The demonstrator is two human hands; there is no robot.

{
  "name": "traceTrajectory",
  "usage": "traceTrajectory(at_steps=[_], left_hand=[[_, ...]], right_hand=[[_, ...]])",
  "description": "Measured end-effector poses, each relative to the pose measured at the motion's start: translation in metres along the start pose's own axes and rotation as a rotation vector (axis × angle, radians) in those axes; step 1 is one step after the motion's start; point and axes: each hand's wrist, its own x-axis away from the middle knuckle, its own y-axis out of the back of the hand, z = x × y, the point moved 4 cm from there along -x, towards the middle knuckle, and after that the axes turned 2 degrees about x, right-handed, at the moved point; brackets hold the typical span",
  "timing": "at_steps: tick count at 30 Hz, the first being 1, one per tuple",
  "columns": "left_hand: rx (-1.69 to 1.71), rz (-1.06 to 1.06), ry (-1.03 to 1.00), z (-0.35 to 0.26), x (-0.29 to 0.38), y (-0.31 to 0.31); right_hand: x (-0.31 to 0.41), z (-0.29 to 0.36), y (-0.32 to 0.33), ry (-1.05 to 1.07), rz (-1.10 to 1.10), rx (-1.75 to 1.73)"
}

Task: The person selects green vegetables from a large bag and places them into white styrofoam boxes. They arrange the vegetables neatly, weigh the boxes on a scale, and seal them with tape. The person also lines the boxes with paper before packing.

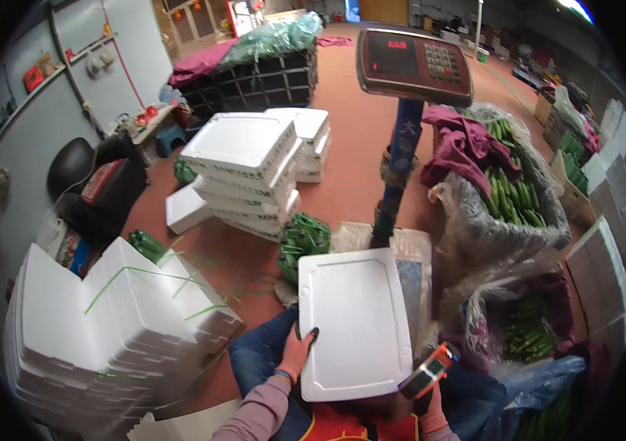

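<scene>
A white foam box with its lid on (354, 325) lies in front of me, its far end over the platform of a bench scale (420, 242). My left hand (294, 353), in an orange glove with dark fingertips, grips the box's left edge. Its thumb rests on the lid, and the other fingers are hidden. At the near right corner my right hand (434, 416) holds an orange and black tape dispenser (428, 372) against or close beside the box; contact cannot be told. The scale's lit display (415, 66) stands on a blue post.
Closed foam boxes (238, 143) are stacked ahead. Foam lids or trays (125, 320) pile up at left, with green straps. Plastic-lined crates of long green vegetables (511, 193) stand at right. Green bundles (303, 242) sit beside the scale. A black armchair (98, 187) is by the wall.
</scene>
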Motion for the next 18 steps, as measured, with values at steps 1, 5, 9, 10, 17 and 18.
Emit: traceTrajectory(at_steps=[1, 5, 9, 10, 17, 18], left_hand=[[-0.248, -0.025, -0.110, -0.021, -0.001, -0.003], [-0.257, -0.002, -0.570, -0.144, 0.018, -0.047], [0.576, 0.842, 0.042, -0.179, 0.034, -0.100], [0.642, 0.873, 0.132, -0.172, 0.026, -0.108], [0.484, 0.863, 0.409, -0.166, -0.009, -0.116], [0.493, 0.712, 0.365, -0.157, -0.020, -0.119]], right_hand=[[0.005, 0.026, -0.029, 0.087, -0.036, 0.114], [-0.007, 0.128, -0.164, 0.436, -0.092, 0.941], [-0.014, 0.157, -0.242, 0.952, 0.117, 1.594], [-0.014, 0.158, -0.257, 1.014, 0.140, 1.714], [-0.031, 0.154, -0.264, 1.104, 0.184, 2.243], [-0.038, 0.151, -0.265, 1.097, 0.218, 2.262]])
